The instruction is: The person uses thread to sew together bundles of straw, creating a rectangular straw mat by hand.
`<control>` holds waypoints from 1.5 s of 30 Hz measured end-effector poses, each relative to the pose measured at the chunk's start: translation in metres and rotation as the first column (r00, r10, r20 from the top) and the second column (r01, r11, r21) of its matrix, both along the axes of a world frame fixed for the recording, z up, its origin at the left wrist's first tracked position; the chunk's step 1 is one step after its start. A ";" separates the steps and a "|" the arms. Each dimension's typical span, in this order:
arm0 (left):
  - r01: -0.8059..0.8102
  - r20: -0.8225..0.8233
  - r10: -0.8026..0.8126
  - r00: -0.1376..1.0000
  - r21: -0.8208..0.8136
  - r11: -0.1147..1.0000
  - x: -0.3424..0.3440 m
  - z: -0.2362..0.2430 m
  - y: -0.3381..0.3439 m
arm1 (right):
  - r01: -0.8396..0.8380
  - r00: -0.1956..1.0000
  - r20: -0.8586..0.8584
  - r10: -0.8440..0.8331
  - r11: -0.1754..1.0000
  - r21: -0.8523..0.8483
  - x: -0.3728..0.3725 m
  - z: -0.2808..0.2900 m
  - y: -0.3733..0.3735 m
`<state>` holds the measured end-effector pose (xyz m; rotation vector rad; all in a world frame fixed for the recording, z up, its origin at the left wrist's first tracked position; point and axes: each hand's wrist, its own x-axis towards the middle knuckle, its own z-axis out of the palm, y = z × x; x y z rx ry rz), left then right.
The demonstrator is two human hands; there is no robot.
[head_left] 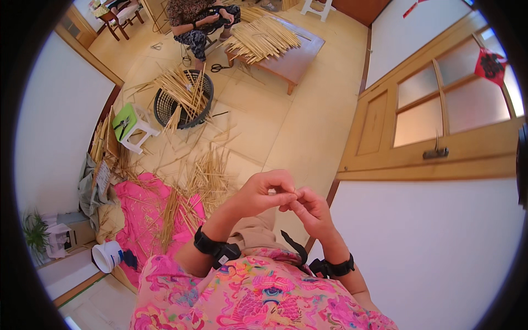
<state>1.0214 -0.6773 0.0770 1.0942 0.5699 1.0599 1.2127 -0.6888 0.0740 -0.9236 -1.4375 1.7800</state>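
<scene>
In front of my body, my left hand and my right hand meet fingertip to fingertip. Each is closed in a pinch of thumb and fingers. Whatever lies between the fingertips, if anything, is too small to make out. Black straps with small devices circle both forearms. Nearest to the hands, beyond the left wrist, loose straw-coloured stalks lie heaped on the floor. More stalks rest on a bright pink cloth to the left.
A dark plastic basket holds upright stalks. Beside it stands a white stool with a green top bearing dark tools. Scissors lie near a low table piled with stalks. Another person sits behind. A white bucket stands left; a wooden door, right.
</scene>
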 end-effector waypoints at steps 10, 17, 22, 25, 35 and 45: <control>-0.006 -0.035 0.004 0.999 -0.061 0.998 0.039 0.016 0.174 | -0.096 0.995 -0.026 0.095 0.992 -0.077 0.046 0.011 0.189; -0.085 -0.118 0.076 0.990 -0.068 0.994 0.067 0.014 0.254 | -0.132 0.991 0.011 0.134 0.985 -0.107 0.077 0.002 0.275; -0.185 0.015 0.191 0.981 -0.197 0.963 0.091 0.020 0.298 | -0.170 0.985 -0.054 0.166 0.982 -0.078 0.086 0.007 0.330; -0.234 0.082 0.256 0.963 -0.207 0.950 0.103 0.022 0.322 | -0.189 0.981 -0.041 0.187 0.980 -0.054 0.097 0.009 0.357; -0.490 -0.162 0.477 0.864 -0.046 0.871 0.099 0.033 0.376 | -0.190 0.981 -0.068 0.183 0.976 -0.107 0.094 0.026 0.422; -0.491 -0.369 0.465 0.805 0.026 0.871 0.064 0.006 0.441 | -0.213 0.960 0.224 0.171 0.960 0.180 0.051 -0.001 0.499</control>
